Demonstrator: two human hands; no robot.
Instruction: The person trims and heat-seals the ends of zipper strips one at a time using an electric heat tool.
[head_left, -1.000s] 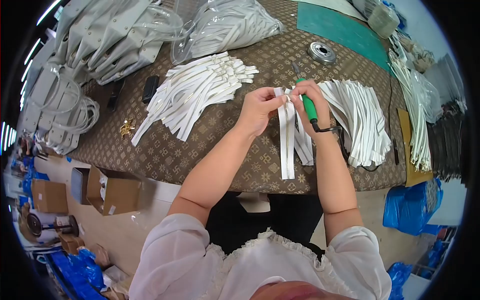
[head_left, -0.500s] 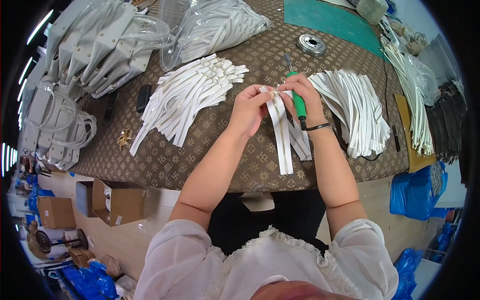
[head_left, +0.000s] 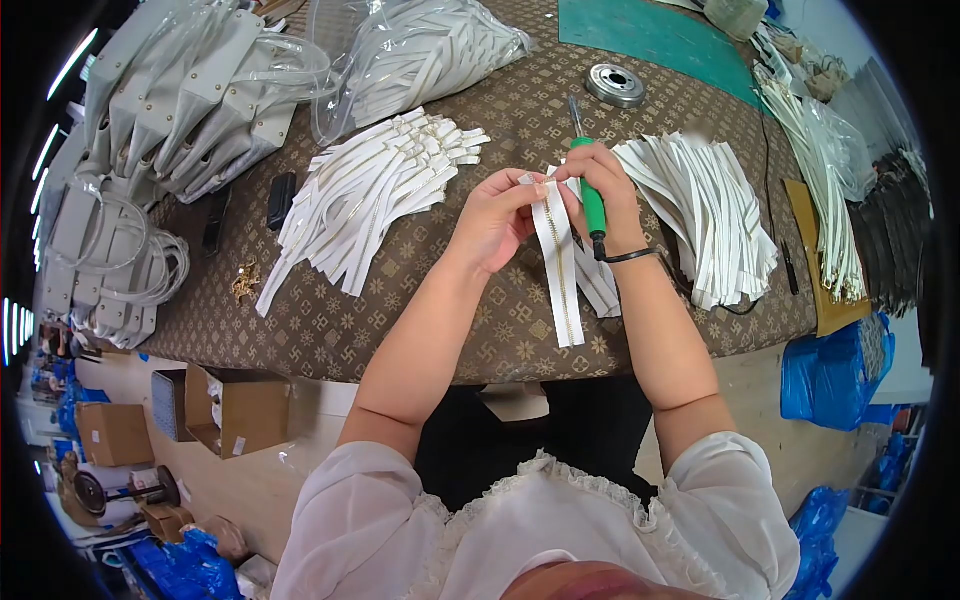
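My left hand point(head_left: 497, 222) is closed, its thumb and fingers pinching the upper end of a white zipper point(head_left: 562, 275) with gold teeth. The zipper hangs down over the table edge side of my hands. My right hand point(head_left: 615, 200) wraps a green-handled soldering iron point(head_left: 594, 210), whose metal shaft points away from me and whose black cord runs past the wrist. Its thumb and fingertips also meet at the zipper's top; any small part there is hidden. Another white strip point(head_left: 598, 288) lies behind the held zipper.
Piles of white zippers lie left point(head_left: 365, 200) and right point(head_left: 715, 220) on the patterned tablecloth point(head_left: 440, 330). Small gold metal pieces point(head_left: 245, 280) sit at left. A bag of zippers point(head_left: 425, 60), grey handbags point(head_left: 200, 100), a round metal dish point(head_left: 615, 86) and a green mat point(head_left: 660, 45) are farther back.
Both hands keep their grip on the zipper and the soldering iron. The view has shifted slightly; the zipper's lower end has barely moved.
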